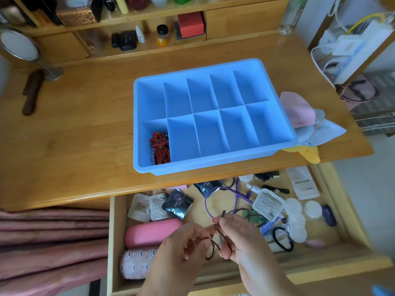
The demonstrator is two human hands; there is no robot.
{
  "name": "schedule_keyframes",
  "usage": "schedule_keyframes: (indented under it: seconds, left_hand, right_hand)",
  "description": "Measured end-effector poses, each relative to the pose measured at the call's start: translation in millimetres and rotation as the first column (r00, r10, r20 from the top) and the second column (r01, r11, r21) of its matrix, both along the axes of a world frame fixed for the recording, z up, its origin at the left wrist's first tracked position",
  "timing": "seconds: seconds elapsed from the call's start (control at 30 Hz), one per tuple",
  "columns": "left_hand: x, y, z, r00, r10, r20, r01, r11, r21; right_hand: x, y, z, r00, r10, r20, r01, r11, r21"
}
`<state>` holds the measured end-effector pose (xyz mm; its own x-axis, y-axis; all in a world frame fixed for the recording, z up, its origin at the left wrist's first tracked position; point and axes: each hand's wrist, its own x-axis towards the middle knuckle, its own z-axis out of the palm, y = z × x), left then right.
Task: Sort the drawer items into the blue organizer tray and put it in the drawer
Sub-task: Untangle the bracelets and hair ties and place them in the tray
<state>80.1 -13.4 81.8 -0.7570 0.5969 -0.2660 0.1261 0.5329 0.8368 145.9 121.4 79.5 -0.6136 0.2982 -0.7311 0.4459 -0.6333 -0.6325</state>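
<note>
Bracelet beads, dark and small, hang in a limp string (pixel 215 238) between both hands above the open drawer (pixel 333 259). On the left, the left hand (pixel 181 251) has its fingers curled, pinching one end of the string low down. Just right of it, the right hand (pixel 239 233) pinches the upper part between thumb and fingertips. The string looks light and floppy, likely to slip or snag, so it is best gathered into a loose bunch and gripped by the cord, not by single beads. A purple cord (pixel 222 193) lies tangled close behind it and could catch. Farther back on the desk stands the blue tray (pixel 275 146), with red beads (pixel 160 146) already in its near left compartment; the other compartments in view hold nothing.
</note>
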Motion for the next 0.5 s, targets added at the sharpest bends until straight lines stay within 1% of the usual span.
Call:
schedule_keyframes:
  seconds: [0.07, 0.13, 0.3, 0.37, 0.43, 0.5]
  left_hand:
    - [-0.8, -0.9, -2.1, 1.000, 0.025, -0.006, -0.024, 1.000, 0.013]
    - [-2.3, 0.3, -1.2, 0.999, 0.046, 0.017, -0.046, 0.999, 0.020]
    - [-3.5, 3.5, 4.7, 0.968, 0.097, 0.231, -0.115, 0.991, 0.064]
    - [-4.3, 3.6, 4.4, 0.966, 0.097, 0.240, -0.123, 0.988, 0.095]
    - [-5.3, 3.8, 3.6, 0.977, 0.092, 0.193, -0.117, 0.986, 0.120]
    - [-6.8, 5.9, 4.3, 0.977, 0.110, 0.180, -0.133, 0.984, 0.121]
  right_hand:
    - [0.8, -0.7, 1.7, 1.000, 0.004, -0.009, -0.005, 1.000, -0.015]
    - [1.1, -0.9, 2.6, 0.999, 0.041, -0.027, -0.040, 0.999, 0.027]
    - [1.0, 2.1, 7.3, 0.998, 0.063, -0.022, -0.059, 0.989, 0.137]
    - [1.0, 4.4, 12.3, 0.997, 0.080, -0.013, -0.077, 0.981, 0.176]
    - [0.7, 7.0, 16.2, 0.991, 0.130, -0.020, -0.123, 0.970, 0.211]
    - [-0.6, 8.9, 17.7, 0.987, 0.150, -0.054, -0.136, 0.971, 0.197]
